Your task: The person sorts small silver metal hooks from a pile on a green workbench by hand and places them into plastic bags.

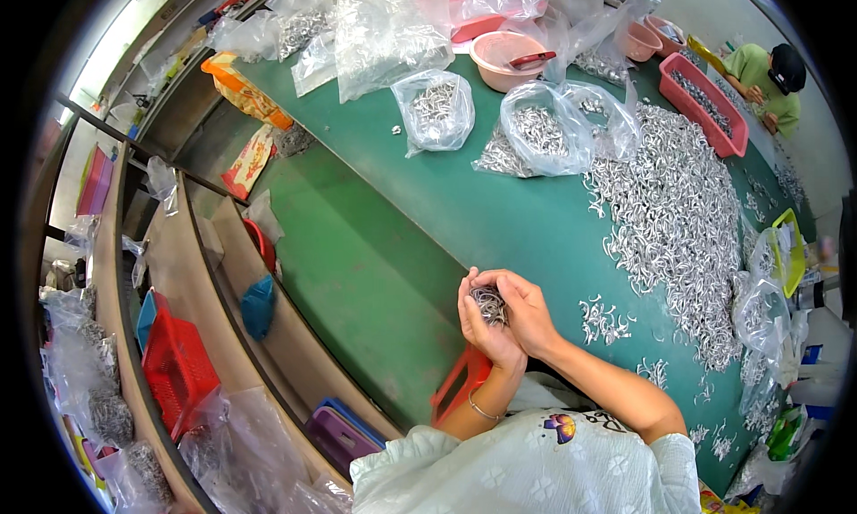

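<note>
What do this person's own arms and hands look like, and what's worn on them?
The left hand and right hand wear no gloves. A thin, silvery bracelet circles the left wrist. The sleeves are short, made of pale, whitish-green fabric, leaving both forearms uncovered.
</note>
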Action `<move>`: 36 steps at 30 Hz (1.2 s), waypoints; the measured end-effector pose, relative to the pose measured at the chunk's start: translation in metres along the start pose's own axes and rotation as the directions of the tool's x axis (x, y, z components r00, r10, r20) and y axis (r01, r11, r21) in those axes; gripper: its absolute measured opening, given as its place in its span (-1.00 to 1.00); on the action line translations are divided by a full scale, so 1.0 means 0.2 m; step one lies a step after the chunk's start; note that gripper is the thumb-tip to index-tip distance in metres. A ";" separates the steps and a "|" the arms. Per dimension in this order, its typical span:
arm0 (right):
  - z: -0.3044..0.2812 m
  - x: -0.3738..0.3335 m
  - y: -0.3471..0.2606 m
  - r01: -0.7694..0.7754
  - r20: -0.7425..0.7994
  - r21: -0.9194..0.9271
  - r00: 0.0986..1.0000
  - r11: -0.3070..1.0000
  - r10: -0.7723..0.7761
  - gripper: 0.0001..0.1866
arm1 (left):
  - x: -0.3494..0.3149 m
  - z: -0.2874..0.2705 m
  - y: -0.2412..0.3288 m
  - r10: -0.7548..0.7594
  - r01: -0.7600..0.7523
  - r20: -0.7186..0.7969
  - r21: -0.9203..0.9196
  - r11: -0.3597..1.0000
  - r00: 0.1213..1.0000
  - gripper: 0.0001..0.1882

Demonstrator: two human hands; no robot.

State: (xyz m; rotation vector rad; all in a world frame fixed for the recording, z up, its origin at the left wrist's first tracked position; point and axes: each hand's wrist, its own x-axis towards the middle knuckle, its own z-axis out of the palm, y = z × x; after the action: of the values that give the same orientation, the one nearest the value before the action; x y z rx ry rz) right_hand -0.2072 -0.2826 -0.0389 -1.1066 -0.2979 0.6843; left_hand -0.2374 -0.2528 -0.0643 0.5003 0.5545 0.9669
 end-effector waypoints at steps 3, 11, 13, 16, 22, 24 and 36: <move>0.08 0.06 -0.08 0.125 -0.046 0.025 0.991 0.992 -0.124 -0.66 | 0.06 0.08 0.09 -0.194 0.198 0.038 -0.142 0.970 0.980 -0.62; 0.10 0.36 -0.28 0.383 0.024 -0.419 0.911 0.823 -0.412 -0.78 | 0.52 0.29 -0.02 -0.509 0.556 0.260 -0.572 0.603 0.820 -0.70; 0.11 0.38 -0.36 0.519 0.113 -0.502 0.832 0.691 -0.543 -0.79 | 0.69 0.29 -0.06 -0.556 0.647 0.372 -0.611 0.456 0.743 -0.71; 0.03 0.38 -0.46 0.593 0.143 -0.436 0.788 0.677 -0.598 -0.80 | 0.98 0.41 -0.06 -0.581 0.657 0.398 -0.671 0.344 0.710 -0.72; -0.34 -0.07 -0.77 0.224 -0.139 -0.393 0.944 0.892 -0.298 -0.81 | 1.88 0.66 0.07 -0.313 0.444 0.374 -0.345 0.827 0.873 -0.77; -0.56 -0.25 -0.81 0.268 -0.300 -0.422 0.860 0.866 -0.412 -0.81 | 1.71 0.89 -0.16 -0.242 0.241 -0.010 -0.016 0.970 0.970 -0.77; -0.72 -0.74 -0.50 -0.191 -0.231 -0.956 0.958 0.224 -0.172 -0.40 | 1.38 0.75 -0.09 0.451 -0.893 0.798 0.449 -0.004 0.399 -0.63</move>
State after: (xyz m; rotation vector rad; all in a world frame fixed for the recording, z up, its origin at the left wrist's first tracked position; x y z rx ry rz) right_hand -0.2054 -0.5089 0.0041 -2.4681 -0.4945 0.2335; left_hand -0.0047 -0.0447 -0.0217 2.1612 0.2783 1.4424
